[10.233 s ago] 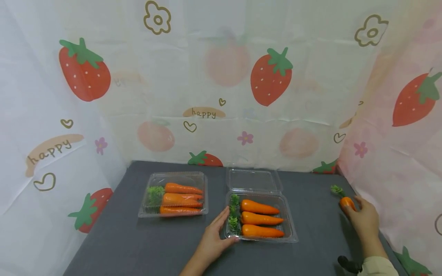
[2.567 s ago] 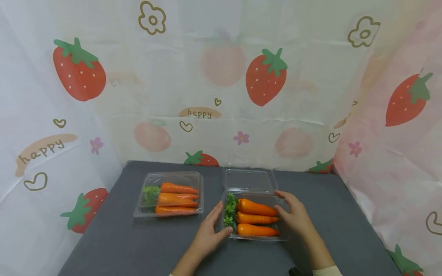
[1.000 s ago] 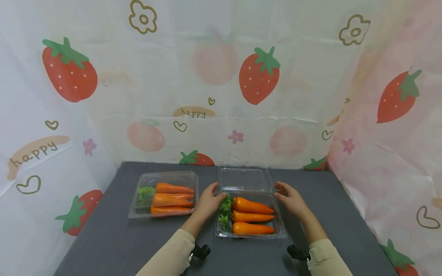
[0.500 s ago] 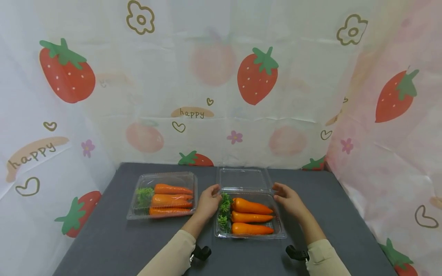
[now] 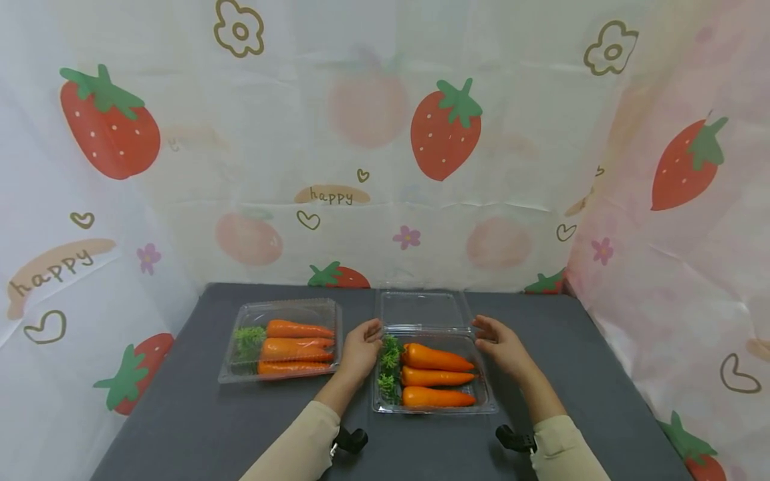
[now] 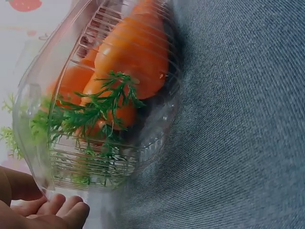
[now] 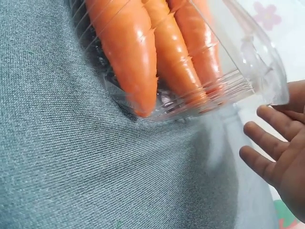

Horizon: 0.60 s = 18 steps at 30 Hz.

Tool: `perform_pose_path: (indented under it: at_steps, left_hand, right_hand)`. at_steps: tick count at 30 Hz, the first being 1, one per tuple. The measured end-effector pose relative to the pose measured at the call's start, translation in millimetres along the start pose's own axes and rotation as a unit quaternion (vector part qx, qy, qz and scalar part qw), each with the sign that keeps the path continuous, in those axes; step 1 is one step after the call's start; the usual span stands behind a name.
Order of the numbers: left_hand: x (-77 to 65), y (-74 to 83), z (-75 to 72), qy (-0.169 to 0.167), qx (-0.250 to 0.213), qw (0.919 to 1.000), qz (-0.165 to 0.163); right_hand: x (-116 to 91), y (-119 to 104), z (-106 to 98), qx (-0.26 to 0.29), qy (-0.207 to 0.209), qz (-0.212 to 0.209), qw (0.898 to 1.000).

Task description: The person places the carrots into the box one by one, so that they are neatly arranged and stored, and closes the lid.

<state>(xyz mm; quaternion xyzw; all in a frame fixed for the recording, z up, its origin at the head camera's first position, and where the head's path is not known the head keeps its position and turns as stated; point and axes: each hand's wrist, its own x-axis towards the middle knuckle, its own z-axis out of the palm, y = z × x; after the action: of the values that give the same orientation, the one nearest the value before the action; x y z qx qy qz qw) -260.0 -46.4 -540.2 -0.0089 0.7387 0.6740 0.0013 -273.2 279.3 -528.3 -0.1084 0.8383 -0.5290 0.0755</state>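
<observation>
In the head view, an open clear plastic clamshell box holds orange carrots with green leafy tops at its left side. Its clear lid lies folded back behind it. My left hand is at the box's rear left corner, fingers loosely bent; in the left wrist view its thumb side meets the rim. At the rear right corner is my right hand. Its fingers look spread and fairly straight in the right wrist view, with the thumb side against the rim, partly hidden.
A second clear box, lid down, holds carrots and sits close to the left of my left hand. Both boxes are on a grey cloth-covered table. Printed cloth walls enclose the back and sides.
My right hand, which held a carrot at far right, reached into the open box, then moved to its rear right corner. My left hand slid from the front left to the rear left corner.
</observation>
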Motion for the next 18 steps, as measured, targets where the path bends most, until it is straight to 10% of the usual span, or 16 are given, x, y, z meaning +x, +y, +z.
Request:
perform_pose_path:
  at_steps: [18]
  left_hand:
    - [-7.4, -4.0, -1.2, -0.013, -0.05, 0.9985, 0.018]
  right_hand:
    - [-7.6, -2.0, 2.1, -0.029, 0.007, -0.017, 0.999]
